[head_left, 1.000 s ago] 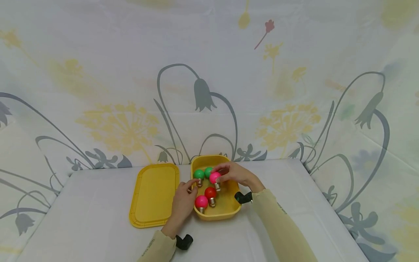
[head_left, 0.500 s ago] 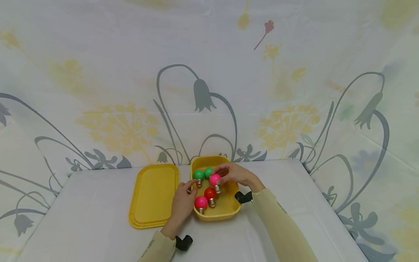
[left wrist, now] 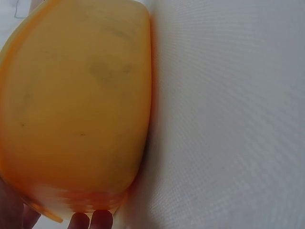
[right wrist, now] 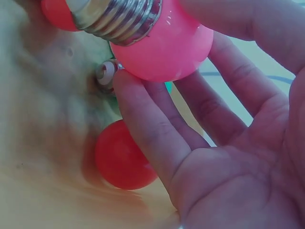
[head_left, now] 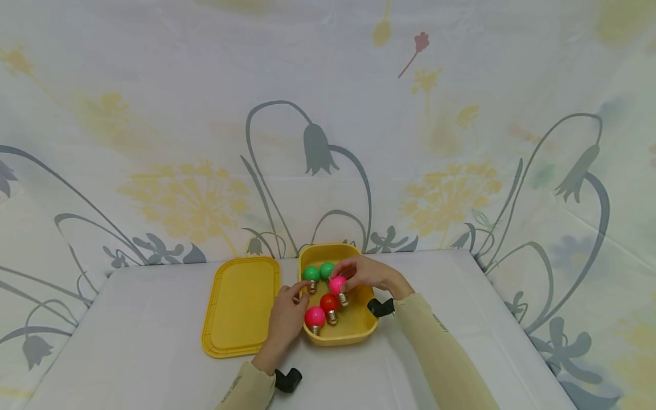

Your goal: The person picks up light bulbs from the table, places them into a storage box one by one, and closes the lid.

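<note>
In the head view a yellow plastic bin holds several small coloured light bulbs with screw bases. My right hand is over the bin's right part and pinches a pink bulb by its globe, metal base angled downward. The right wrist view shows this pink bulb between thumb and fingers, with a red bulb below the hand. My left hand grips the bin's left wall; its fingertips touch the outside of the bin in the left wrist view.
Left of the bin lies a flat yellow lid on the white table. Inside the bin are a green bulb, another green bulb, a red bulb and a second pink bulb. A flower-patterned cloth hangs behind.
The pink bulb in my right hand has shifted slightly down and to the right, and its base is tilted a little more. My left hand and the bin look unmoved.
</note>
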`<state>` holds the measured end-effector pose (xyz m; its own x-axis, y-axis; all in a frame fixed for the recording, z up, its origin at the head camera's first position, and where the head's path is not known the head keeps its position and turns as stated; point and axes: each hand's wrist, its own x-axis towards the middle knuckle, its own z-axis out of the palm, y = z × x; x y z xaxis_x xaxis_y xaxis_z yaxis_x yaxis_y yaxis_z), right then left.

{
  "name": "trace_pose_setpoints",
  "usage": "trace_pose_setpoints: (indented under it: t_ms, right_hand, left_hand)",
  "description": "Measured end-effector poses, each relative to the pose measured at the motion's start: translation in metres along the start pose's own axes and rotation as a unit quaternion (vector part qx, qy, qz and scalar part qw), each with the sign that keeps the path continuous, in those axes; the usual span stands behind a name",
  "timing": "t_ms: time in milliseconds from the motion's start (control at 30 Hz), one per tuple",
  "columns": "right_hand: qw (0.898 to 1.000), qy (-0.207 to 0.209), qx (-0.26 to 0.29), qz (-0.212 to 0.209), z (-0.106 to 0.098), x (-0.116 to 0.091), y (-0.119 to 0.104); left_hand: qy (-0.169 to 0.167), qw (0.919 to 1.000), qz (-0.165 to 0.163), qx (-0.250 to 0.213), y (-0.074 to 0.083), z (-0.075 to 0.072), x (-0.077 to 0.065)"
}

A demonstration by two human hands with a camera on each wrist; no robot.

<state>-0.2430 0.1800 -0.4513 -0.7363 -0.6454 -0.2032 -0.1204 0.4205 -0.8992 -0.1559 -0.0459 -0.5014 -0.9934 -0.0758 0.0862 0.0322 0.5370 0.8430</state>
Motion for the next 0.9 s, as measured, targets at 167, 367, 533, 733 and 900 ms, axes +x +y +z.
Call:
trace_pose_setpoints:
  t_ms: [167, 367, 533, 733, 900]
  right_hand:
    - [1.000, -0.002, -0.008, 0.011, 0.0000, 0.0010, -0.0004]
    - [0.999, -0.003, -0.032, 0.025, 0.0001, 0.0014, -0.0011]
    - [0.999, -0.004, -0.036, 0.030, 0.0001, 0.0020, -0.0004]
    - [0.999, -0.005, -0.041, 0.031, -0.0004, 0.0029, 0.0009]
    - [0.998, -0.004, -0.049, 0.037, -0.0005, 0.0035, 0.0019]
  left_hand:
    - [0.000, 1.0000, 0.001, 0.002, 0.0004, -0.0003, -0.0004]
    - [-0.001, 1.0000, 0.001, 0.003, 0.0009, -0.0002, -0.0003]
    - [-0.001, 1.0000, 0.008, 0.006, 0.0001, -0.0001, -0.0005]
    - [0.000, 0.9999, 0.014, 0.001, 0.0000, -0.0006, -0.0012]
    - [-0.001, 0.9999, 0.014, 0.001, 0.0004, -0.0008, -0.0017]
